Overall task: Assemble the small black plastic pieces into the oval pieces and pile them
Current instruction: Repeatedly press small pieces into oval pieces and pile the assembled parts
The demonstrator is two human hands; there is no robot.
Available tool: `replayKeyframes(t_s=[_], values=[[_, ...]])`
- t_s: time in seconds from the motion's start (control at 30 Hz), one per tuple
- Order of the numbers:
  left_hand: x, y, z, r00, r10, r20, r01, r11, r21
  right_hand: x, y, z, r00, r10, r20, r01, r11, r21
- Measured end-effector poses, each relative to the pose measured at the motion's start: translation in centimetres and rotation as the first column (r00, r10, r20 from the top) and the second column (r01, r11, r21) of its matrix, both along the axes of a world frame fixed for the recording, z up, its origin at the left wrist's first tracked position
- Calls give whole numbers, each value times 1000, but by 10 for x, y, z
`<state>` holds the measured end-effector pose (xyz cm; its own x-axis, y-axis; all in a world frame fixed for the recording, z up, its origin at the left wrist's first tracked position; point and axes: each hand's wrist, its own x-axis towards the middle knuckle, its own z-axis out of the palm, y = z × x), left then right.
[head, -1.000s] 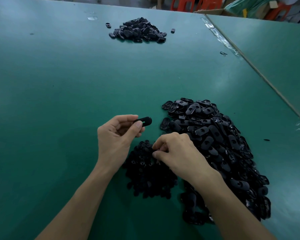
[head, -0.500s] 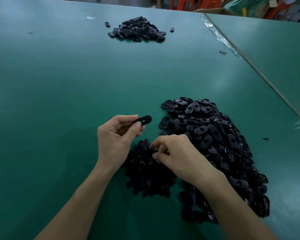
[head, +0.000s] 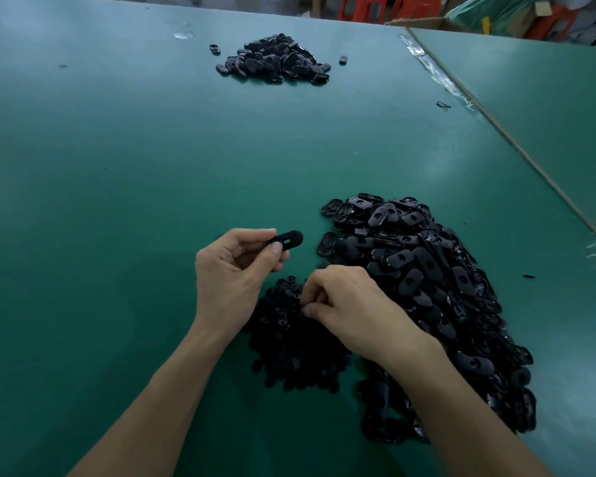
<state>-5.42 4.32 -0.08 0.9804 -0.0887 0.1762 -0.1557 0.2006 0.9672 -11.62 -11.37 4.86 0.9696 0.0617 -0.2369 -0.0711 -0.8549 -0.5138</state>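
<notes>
My left hand pinches one flat black plastic oval piece between thumb and fingers, above the green desk at 11 o'clock from my right hand. The right hand's fingers curl down onto the heap of small black plastic pieces; I cannot tell whether they grip one. A large heap of black ovals lies at its 3 o'clock, and a smaller far pile sits at 12 o'clock.

Green table; orange stools and perhaps a cardboard box behind.
</notes>
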Motion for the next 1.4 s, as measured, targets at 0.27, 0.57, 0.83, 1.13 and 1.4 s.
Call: replayKeyframes(t_s=[0.27, 0.57, 0.83, 1.13, 1.4], values=[[0, -2, 0, 999, -30, -17, 30, 1000, -5, 4, -9, 6, 970, -223, 95, 178, 921, 346], [2, 0, -2, 998, -39, -47, 41, 999, 36, 17, -10, 3, 919, -368, 140, 225, 784, 578], [-2, -3, 1, 999, -26, -27, 28, 998, 47, 17, -4, 1, 882, -417, 219, 220, 775, 593], [-2, -3, 4, 999, -37, 3, 37, 997, 74, 20, 10, -5, 849, -471, 240, 262, 768, 584], [-2, -2, 3, 998, -56, -8, 57, 995, 81, 19, 10, -7, 853, -466, 234, 248, 758, 604]])
